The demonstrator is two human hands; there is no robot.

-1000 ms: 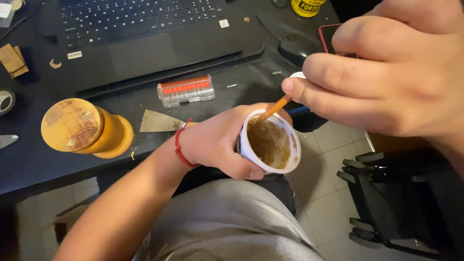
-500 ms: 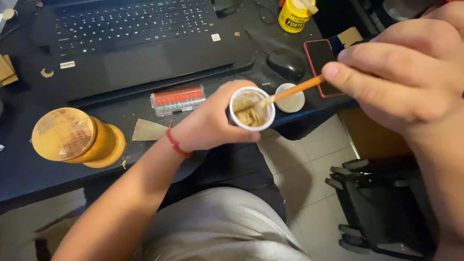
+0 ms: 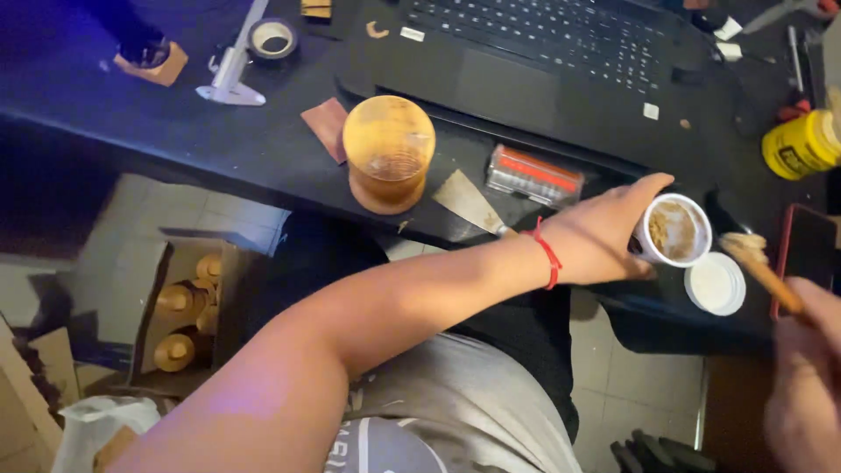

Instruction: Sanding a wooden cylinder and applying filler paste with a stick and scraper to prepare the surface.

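My left hand [image 3: 604, 236] grips a small white pot [image 3: 673, 230] of brown paste, resting it on the black desk [image 3: 114, 105] near its front edge. A red string band circles that wrist. My right hand [image 3: 806, 377], blurred at the lower right, holds an orange stick [image 3: 764, 270] whose tip carries a lump of the paste, just right of the pot. The pot's white lid [image 3: 715, 284] lies flat on the desk below the stick's tip.
A round wooden piece [image 3: 388, 149] stands on the desk beside a metal scraper [image 3: 469, 203] and a clear box with orange contents [image 3: 534, 173]. A laptop [image 3: 561, 52] lies behind, a yellow jar [image 3: 802, 144] at right. A cardboard box [image 3: 180, 307] of wooden parts sits on the floor.
The pot has gone down from mid-air onto the desk beside its lid. The stick has come out of the pot with paste on it, and my view has swung left.
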